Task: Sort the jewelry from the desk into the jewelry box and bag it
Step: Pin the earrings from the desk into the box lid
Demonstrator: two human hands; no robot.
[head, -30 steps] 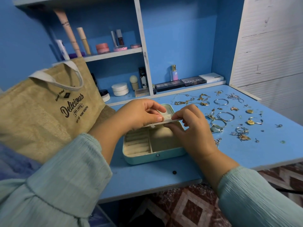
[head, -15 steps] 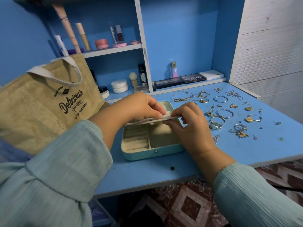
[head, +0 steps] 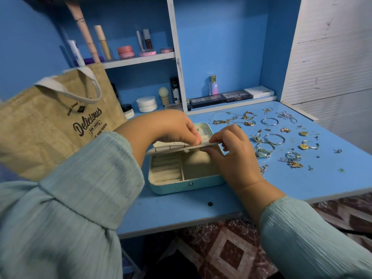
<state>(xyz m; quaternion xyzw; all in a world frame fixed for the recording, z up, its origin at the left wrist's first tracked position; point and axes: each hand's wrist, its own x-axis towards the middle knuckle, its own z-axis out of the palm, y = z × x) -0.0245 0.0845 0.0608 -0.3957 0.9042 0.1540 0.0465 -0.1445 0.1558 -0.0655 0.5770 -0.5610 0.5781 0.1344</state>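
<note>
Above the open teal jewelry box [head: 187, 185], my left hand [head: 171, 127] and right hand [head: 231, 150] pinch its thin, stiff cream flap [head: 171, 149] by the light edge.

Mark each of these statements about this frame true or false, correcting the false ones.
1. Both hands hold the cream flap over the jewelry box. True: left hand and right hand pinch the flap.
2. The front compartments already contain rings. False: those visible are empty.
3. The jewelry lies on the desk right of the box. True.
4. The burlap bag stands right of the box. False: it stands left.
5. The box is shut. False: it is open.
</note>
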